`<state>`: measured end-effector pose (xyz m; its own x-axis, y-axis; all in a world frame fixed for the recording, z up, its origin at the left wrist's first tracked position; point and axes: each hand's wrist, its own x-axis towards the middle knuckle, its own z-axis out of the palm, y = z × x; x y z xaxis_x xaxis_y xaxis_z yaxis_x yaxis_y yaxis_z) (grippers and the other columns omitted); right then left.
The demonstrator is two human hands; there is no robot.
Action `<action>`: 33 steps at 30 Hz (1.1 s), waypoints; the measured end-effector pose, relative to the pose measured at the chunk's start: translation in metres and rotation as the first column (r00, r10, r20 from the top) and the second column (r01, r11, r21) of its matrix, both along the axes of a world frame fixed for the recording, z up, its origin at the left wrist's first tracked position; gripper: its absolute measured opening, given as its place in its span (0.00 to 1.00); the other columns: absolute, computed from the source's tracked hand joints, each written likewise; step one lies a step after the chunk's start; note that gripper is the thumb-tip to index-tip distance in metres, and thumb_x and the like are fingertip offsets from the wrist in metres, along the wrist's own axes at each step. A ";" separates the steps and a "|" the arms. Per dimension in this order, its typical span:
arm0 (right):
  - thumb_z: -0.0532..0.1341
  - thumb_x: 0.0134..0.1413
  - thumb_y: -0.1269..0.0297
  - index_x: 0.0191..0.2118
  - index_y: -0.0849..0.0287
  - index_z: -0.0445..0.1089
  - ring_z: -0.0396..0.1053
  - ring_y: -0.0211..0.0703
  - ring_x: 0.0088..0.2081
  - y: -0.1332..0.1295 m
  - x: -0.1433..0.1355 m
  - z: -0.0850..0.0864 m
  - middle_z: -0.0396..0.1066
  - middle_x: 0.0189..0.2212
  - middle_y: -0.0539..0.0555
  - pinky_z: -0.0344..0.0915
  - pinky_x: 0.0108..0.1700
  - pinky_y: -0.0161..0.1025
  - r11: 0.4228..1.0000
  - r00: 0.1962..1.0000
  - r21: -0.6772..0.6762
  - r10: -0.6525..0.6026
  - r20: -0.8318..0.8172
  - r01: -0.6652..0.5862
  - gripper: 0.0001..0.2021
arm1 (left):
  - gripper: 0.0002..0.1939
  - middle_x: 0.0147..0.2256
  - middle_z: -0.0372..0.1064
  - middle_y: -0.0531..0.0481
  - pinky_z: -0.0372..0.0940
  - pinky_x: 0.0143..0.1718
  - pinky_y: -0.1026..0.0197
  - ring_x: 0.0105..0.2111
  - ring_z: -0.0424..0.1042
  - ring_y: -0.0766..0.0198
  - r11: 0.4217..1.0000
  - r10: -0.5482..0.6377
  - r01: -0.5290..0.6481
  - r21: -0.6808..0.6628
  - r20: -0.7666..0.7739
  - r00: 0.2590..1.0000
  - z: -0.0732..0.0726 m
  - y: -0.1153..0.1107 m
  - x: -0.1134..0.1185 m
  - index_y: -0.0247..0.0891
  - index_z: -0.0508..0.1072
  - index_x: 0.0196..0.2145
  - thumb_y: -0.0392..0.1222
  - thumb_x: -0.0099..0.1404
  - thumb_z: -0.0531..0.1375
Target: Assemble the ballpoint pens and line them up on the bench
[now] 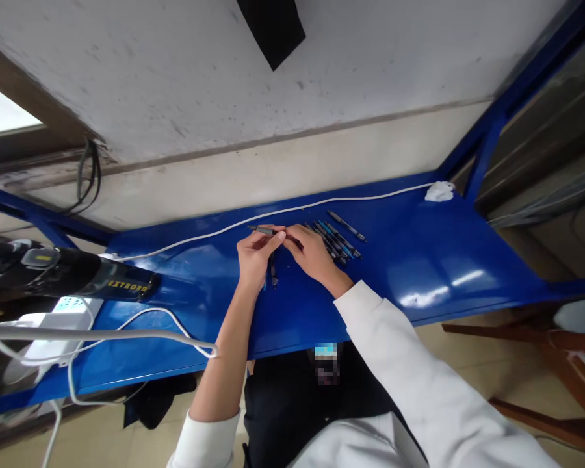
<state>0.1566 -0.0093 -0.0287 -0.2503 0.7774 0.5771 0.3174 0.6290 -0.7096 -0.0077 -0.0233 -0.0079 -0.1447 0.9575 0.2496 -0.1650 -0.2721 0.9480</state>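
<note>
Over the blue table, my left hand [254,257] is closed around a grey-and-dark pen [262,230], which lies nearly level and points left. My right hand [312,255] meets it at the pen's right end, thumb and fingers pinched together there; the fingertips cover that end. Below my left hand, a dark pen [273,273] and a bit of a blue one lie on the table, partly hidden by the hand. Just right of my right hand lies a bunch of pens [338,242] with black and blue parts. A single grey pen [347,225] rests along the bunch's far side.
A white cable [234,225] runs along the back of the blue table [419,260] to a crumpled white thing [439,191]. At left are a black device marked EXTRORD [127,283], a white power strip [63,322] and loose cables. A wall stands behind.
</note>
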 end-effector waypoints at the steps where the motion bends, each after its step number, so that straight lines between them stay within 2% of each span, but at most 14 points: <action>1: 0.58 0.84 0.54 0.43 0.52 0.73 0.74 0.48 0.41 0.000 -0.001 0.000 0.76 0.39 0.54 0.69 0.46 0.45 1.000 1.000 -0.004 0.006 -0.011 -0.006 0.13 | 0.09 0.45 0.85 0.48 0.76 0.50 0.58 0.44 0.82 0.59 1.000 -0.004 0.004 -0.002 0.003 1.000 -0.001 -0.001 -0.001 0.46 0.92 0.41 0.44 0.62 0.82; 4: 0.59 0.83 0.55 0.45 0.52 0.74 0.76 0.48 0.42 0.001 -0.002 0.000 0.79 0.41 0.55 0.71 0.47 0.45 1.000 0.999 -0.012 0.011 -0.049 -0.012 0.12 | 0.11 0.46 0.86 0.47 0.76 0.52 0.57 0.45 0.83 0.57 1.000 -0.015 0.015 -0.016 -0.008 1.000 -0.001 -0.002 -0.002 0.46 0.92 0.43 0.46 0.63 0.82; 10: 0.62 0.82 0.54 0.45 0.53 0.75 0.78 0.49 0.43 0.002 -0.002 -0.001 0.81 0.42 0.55 0.72 0.49 0.44 0.999 0.998 -0.032 0.000 -0.063 -0.003 0.11 | 0.13 0.47 0.87 0.44 0.76 0.54 0.55 0.46 0.84 0.56 0.999 -0.005 0.004 -0.035 -0.006 1.000 0.000 -0.004 -0.001 0.43 0.91 0.44 0.53 0.70 0.77; 19: 0.60 0.82 0.54 0.48 0.52 0.75 0.78 0.51 0.44 0.001 -0.001 0.002 0.81 0.44 0.56 0.71 0.49 0.47 0.999 1.000 -0.047 0.004 -0.007 -0.005 0.10 | 0.15 0.48 0.87 0.44 0.76 0.56 0.52 0.49 0.84 0.52 0.999 0.038 -0.040 -0.021 -0.088 0.995 0.005 -0.002 0.000 0.43 0.92 0.44 0.56 0.69 0.77; 23: 0.59 0.83 0.55 0.48 0.52 0.74 0.77 0.51 0.44 0.002 -0.001 0.001 0.80 0.42 0.56 0.70 0.48 0.46 1.000 1.000 -0.024 0.000 0.002 0.000 0.10 | 0.18 0.43 0.86 0.47 0.76 0.49 0.55 0.41 0.82 0.57 0.997 0.065 -0.068 -0.043 -0.070 0.995 0.004 -0.002 0.000 0.44 0.91 0.48 0.55 0.66 0.80; 25: 0.59 0.83 0.55 0.48 0.52 0.73 0.77 0.51 0.44 0.001 -0.001 0.001 0.80 0.43 0.56 0.69 0.48 0.46 1.000 1.000 -0.011 0.000 -0.006 0.000 0.10 | 0.17 0.38 0.84 0.49 0.74 0.46 0.58 0.37 0.80 0.60 0.996 0.082 -0.084 -0.036 -0.062 0.995 0.003 -0.002 0.000 0.43 0.90 0.46 0.54 0.65 0.81; 29: 0.61 0.82 0.56 0.47 0.53 0.72 0.77 0.50 0.42 0.001 -0.002 0.001 0.80 0.42 0.56 0.69 0.47 0.45 0.999 0.999 -0.016 -0.029 -0.020 0.029 0.09 | 0.15 0.38 0.82 0.49 0.72 0.46 0.60 0.38 0.79 0.63 0.997 0.076 -0.077 -0.025 -0.034 0.997 0.002 0.000 0.000 0.41 0.87 0.41 0.51 0.64 0.81; 33: 0.61 0.80 0.57 0.47 0.53 0.71 0.77 0.50 0.41 -0.001 -0.003 0.002 0.81 0.41 0.56 0.69 0.45 0.45 0.998 0.999 -0.049 -0.050 -0.018 0.049 0.07 | 0.15 0.38 0.83 0.49 0.73 0.46 0.60 0.38 0.80 0.62 0.997 0.057 -0.057 -0.041 -0.022 0.998 0.002 0.000 0.002 0.41 0.87 0.41 0.51 0.64 0.81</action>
<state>0.1535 -0.0100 -0.0266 -0.2002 0.8155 0.5430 0.3334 0.5779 -0.7449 -0.0059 -0.0234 -0.0060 -0.1945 0.9575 0.2129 -0.1305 -0.2404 0.9619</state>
